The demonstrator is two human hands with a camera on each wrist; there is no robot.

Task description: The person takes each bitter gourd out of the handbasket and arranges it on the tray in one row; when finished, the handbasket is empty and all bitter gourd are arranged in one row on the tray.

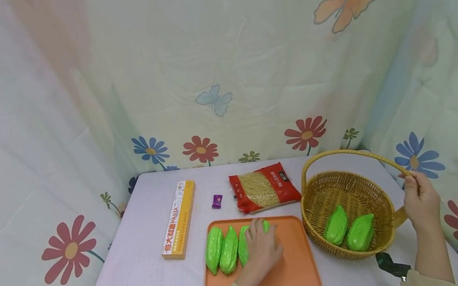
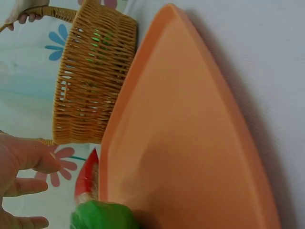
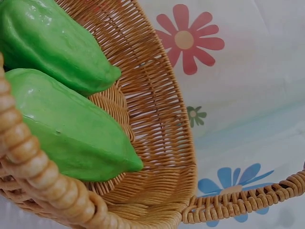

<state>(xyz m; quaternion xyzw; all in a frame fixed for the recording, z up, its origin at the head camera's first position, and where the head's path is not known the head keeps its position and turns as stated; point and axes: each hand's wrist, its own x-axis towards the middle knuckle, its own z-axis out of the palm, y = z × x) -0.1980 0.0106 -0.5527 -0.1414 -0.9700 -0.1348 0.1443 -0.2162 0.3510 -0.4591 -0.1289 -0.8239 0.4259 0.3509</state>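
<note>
Several shiny green ridged fruits with pointed tips, such as this fruit [image 1: 228, 250], lie side by side on the left half of an orange tray [image 1: 300, 268]. My left hand [image 1: 260, 249] is over the rightmost of them and partly hides it. In the left wrist view its fingers are spread, apart from the green fruit [image 2: 104, 215]. My right hand [image 1: 421, 195] grips the handle of a round wicker basket [image 1: 345, 181] right of the tray. Inside the basket lie two more of the fruits [image 3: 71, 126], side by side. The right hand is outside the right wrist view.
A red bag of pasta [image 1: 262, 188] lies behind the tray, close to the basket. To the left are a small purple wrapped packet [image 1: 216, 201] and a long yellow-and-white pasta box [image 1: 179, 219]. A flowered curtain [image 1: 236, 65] surrounds the table.
</note>
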